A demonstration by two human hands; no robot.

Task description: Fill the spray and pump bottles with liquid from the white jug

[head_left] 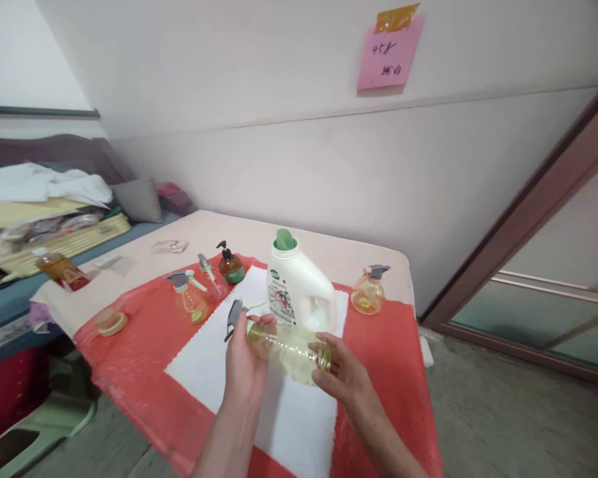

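A clear yellowish plastic bottle (pixel 292 348) is held on its side above the white cloth. My left hand (pixel 246 362) is closed round its neck end at the left. My right hand (pixel 346 372) grips the base end, with fingers curled round it. A grey spray head (pixel 234 317) with a thin tube shows right by my left fingertips; whether the hand touches it or it lies on the cloth, I cannot tell. Just behind the yellowish bottle stands a white detergent jug (pixel 299 285) with a green spout, its cap off.
Beneath lie a white cloth (pixel 299 431) and a red cover (pixel 144 358). At left stand an orange spray bottle (pixel 193 302), a pink one (pixel 214 282) and a brown pump bottle (pixel 232 267). Another spray bottle (pixel 369 295) stands right. A round lidded container (pixel 111 322) sits far left.
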